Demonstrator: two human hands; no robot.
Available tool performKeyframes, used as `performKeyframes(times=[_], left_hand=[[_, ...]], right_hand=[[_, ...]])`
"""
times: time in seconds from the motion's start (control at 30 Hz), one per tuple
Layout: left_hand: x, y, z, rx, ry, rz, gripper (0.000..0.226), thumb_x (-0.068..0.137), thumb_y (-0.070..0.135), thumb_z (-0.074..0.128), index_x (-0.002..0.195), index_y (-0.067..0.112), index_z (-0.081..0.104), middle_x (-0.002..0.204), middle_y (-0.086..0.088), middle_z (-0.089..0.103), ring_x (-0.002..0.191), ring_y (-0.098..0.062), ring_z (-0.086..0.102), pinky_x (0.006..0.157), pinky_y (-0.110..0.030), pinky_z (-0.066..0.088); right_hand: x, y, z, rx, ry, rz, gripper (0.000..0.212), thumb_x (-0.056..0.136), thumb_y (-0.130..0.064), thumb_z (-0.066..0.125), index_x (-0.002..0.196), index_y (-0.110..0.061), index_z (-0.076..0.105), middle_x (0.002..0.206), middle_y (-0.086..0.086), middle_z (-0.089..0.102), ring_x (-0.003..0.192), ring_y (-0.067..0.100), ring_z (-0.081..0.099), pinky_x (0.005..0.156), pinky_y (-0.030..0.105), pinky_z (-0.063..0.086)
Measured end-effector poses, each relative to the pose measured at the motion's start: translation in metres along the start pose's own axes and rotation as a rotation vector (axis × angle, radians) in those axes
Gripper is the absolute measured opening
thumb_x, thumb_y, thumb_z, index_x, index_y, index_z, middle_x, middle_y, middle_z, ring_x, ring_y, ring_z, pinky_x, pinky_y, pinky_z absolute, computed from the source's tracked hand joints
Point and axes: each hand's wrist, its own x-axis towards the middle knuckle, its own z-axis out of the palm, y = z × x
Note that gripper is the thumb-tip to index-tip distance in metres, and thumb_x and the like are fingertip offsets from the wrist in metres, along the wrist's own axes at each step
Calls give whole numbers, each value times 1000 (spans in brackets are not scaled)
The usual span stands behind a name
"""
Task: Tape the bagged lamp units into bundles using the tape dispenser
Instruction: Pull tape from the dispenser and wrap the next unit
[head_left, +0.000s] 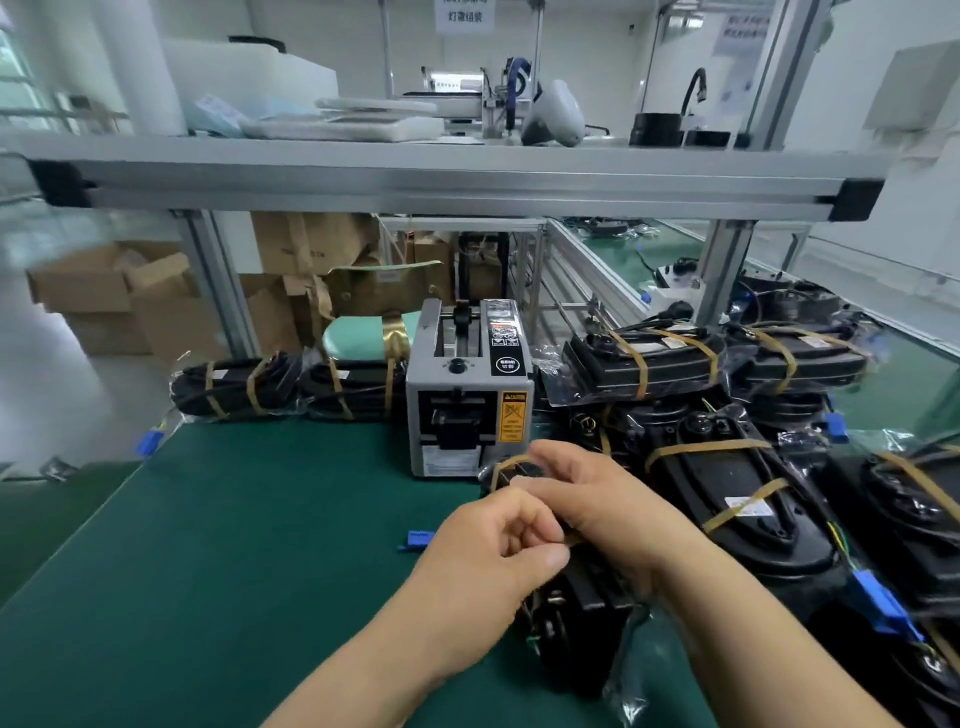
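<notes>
One lamp unit (587, 587) inside clear bag (626, 680)

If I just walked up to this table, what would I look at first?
Probably the two hands in the middle: the left hand and the right hand grip a black bagged lamp unit over the green mat. Just behind them stands the grey tape dispenser with its yellow warning label. To the right lies a big pile of black taped bundles, each wrapped in tan tape.

"SEMI" badge (508, 364) on tape dispenser (457, 395)
</notes>
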Motion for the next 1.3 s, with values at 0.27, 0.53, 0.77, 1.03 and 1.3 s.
performKeyframes(times=[0.27, 0.53, 0.77, 1.03, 1.3], left_hand=[[67, -16, -44, -543, 546, -284, 21, 96, 22, 62, 80, 15, 72, 60, 6, 63, 44, -3, 52, 45, -17, 43], [116, -21, -49, -677, 629, -484, 20, 95, 23, 65, 78, 12, 64, 56, 4, 62, 40, -1, 54, 36, -15, 38], [133, -13, -37, -814, 695, -530, 11, 97, 15, 61, 86, 12, 60, 70, 1, 63, 54, -4, 57, 37, -15, 38], [109, -10, -28, -798, 825, -288, 21, 88, 8, 64, 68, 12, 57, 58, 2, 55, 44, -7, 48, 42, -18, 38], [48, 4, -35, -179, 80, -139, 21, 86, 14, 69, 67, 21, 69, 59, 4, 48, 52, -7, 40, 53, -19, 33]], right_hand=[[4, 10, -3, -199, 153, -42, 21, 102, -26, 52, 96, -40, 68, 94, -22, 71, 96, 1, 65, 83, 7, 47], [9, 19, 0, -164, 247, -22, 34, 108, -21, 38, 134, -19, 59, 96, -21, 57, 78, -21, 49, 67, -9, 33], [5, 13, 2, -173, 274, -62, 34, 107, -20, 38, 133, -15, 60, 105, -12, 63, 84, -13, 53, 66, -10, 32], [1, 12, 1, -194, 254, -52, 32, 99, -34, 54, 126, -24, 66, 110, -14, 71, 100, 1, 64, 85, 19, 52], [5, 13, 2, -34, 279, -57, 29, 105, -7, 41, 111, 1, 69, 106, 16, 72, 91, 16, 63, 66, 8, 48]])
